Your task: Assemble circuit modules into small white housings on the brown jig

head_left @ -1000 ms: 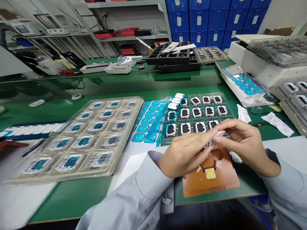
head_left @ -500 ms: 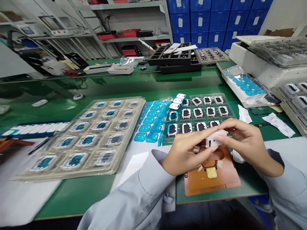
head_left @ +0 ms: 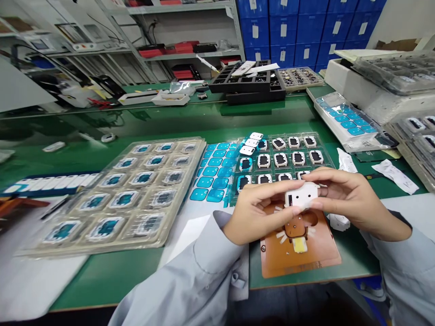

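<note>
Between my two hands is a small white block with two dark round holes and a dark slot on the face toward me. My left hand is closed on its left end, thumb below and fingers above. From the right, my right hand pinches the other end. Below the block lies an orange-brown fixture plate with a shaped recess and a yellow pad. Just behind my hands a clear tray holds rows of white frames with dark centres; the hands hide part of its front row.
To the left stands a large beige tray of white frames with blue-green centres. Sheets of blue film pieces lie beside it. White crumpled wrappers are at right. Black divided trays stand behind, and stacked trays at far right.
The white block has turned so its holed face shows more fully toward me, and it has shifted slightly left. My right fingers have moved off that face toward its right end.
</note>
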A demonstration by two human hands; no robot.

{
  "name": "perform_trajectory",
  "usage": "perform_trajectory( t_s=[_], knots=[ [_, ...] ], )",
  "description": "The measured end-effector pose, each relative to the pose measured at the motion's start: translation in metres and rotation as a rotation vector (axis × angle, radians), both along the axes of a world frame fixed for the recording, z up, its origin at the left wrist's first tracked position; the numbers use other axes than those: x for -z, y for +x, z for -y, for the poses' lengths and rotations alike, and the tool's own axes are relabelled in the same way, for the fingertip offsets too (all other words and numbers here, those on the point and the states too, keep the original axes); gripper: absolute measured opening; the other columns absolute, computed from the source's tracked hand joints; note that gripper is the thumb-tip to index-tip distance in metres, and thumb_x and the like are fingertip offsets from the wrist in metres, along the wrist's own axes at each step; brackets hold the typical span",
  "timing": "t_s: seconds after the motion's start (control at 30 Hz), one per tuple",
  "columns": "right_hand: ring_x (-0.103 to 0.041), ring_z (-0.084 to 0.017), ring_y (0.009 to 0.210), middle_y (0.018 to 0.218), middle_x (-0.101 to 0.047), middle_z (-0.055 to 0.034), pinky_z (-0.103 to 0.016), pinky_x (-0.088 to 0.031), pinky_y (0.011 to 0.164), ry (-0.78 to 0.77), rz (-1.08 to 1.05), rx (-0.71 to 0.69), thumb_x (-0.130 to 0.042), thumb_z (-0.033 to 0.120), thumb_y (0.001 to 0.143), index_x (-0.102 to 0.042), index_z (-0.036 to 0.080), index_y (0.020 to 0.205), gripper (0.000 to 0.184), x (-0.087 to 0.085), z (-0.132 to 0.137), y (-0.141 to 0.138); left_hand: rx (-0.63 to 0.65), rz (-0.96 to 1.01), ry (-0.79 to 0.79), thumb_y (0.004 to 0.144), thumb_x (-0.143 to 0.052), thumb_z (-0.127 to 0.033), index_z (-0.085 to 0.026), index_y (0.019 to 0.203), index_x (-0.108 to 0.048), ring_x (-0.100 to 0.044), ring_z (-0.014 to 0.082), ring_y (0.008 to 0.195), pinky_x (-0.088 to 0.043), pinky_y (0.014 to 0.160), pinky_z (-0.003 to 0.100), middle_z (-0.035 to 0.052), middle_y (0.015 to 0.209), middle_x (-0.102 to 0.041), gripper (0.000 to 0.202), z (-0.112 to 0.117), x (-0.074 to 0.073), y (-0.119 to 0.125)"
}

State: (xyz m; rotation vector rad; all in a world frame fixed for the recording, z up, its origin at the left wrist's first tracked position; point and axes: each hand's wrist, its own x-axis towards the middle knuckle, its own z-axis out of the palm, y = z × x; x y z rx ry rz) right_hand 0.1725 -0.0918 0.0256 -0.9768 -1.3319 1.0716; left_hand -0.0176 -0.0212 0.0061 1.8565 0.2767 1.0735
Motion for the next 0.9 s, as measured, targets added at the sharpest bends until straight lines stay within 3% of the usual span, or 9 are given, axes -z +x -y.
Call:
perform_trajectory(
  t_s=[0.17,0.33,0.57,0.9],
  knots=[
    [-0.067,-0.016,0.094,0.108,-0.067,-0.0022,-0.027,-0.060,0.083,-0.033,-0.015,-0.116,-0.076,0.015,0.079,-0.071,0.032,0.112,0.037,-0.0010,0.0014,0.0051,0.090,0.068,-0.226,0.075,-0.077,-0.017,-0.017,0.112,-0.072,-0.075,0.0202,0.092,-0.064,0.079,0.025,0.0096,0.109,-0.075,0.037,0.0015,-0.0003,0.0007],
    [-0.066,-0.018,0.101,0.117,-0.066,-0.0035,-0.029,-0.058,0.087,-0.037,-0.023,-0.162,-0.071,0.021,0.085,-0.068,0.034,0.118,0.036,-0.0022,0.0037,0.0074,0.097,0.106,-0.296,0.073,-0.079,-0.012,-0.019,0.110,-0.073,-0.074,0.0191,0.093,-0.062,0.083,0.023,0.0074,0.108,-0.076,0.039,0.0024,-0.0039,0.0019],
    [-0.069,-0.017,0.085,0.104,-0.071,-0.0045,-0.028,-0.060,0.073,-0.062,-0.060,-0.030,-0.075,0.028,0.082,-0.075,0.029,0.105,0.023,-0.0036,0.0040,0.0021,0.083,0.037,-0.263,0.073,-0.079,-0.016,-0.017,0.113,-0.072,-0.075,0.0196,0.087,-0.063,0.078,0.024,0.0095,0.105,-0.076,0.040,0.0020,-0.0008,0.0008],
    [-0.064,-0.013,0.071,0.088,-0.067,-0.0027,-0.024,-0.057,0.059,-0.047,-0.078,0.048,-0.079,0.021,0.075,-0.075,0.027,0.102,0.028,0.0015,0.0035,-0.0023,0.167,0.060,-0.352,0.080,-0.073,-0.016,-0.018,0.107,-0.072,-0.075,0.0158,0.082,-0.062,0.076,0.023,0.0077,0.105,-0.075,0.027,0.0035,-0.0048,0.0014]
  ],
)
